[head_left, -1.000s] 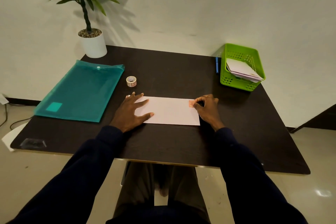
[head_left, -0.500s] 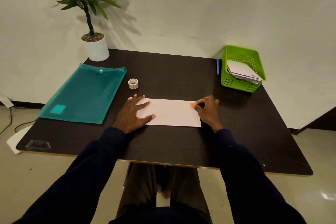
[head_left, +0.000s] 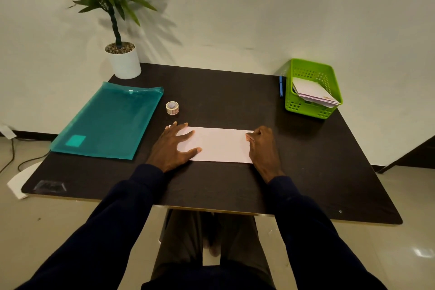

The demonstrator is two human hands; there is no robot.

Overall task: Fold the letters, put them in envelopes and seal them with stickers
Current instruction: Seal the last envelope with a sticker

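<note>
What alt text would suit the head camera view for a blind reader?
A left hand lies flat on a pale envelope on a dark table, while the right hand holds an orange sticker at its right end.

1. This looks like a plain office or home-study corner: a dark table (head_left: 223,92) stands against a bare pale wall (head_left: 259,7) on a tiled floor (head_left: 400,254).
2. Stationery shows it. A teal document folder (head_left: 106,122) lies at 10 o'clock, a sticker roll (head_left: 172,108) at 11, and a pink envelope (head_left: 221,145) bearing a sticker (head_left: 247,136) at the centre.
3. At 2 o'clock a green basket (head_left: 306,108) holds more envelopes (head_left: 310,90), with a blue pen (head_left: 281,87) just beside it.
4. A potted plant (head_left: 122,61) decorates the far corner at 11 o'clock.
</note>
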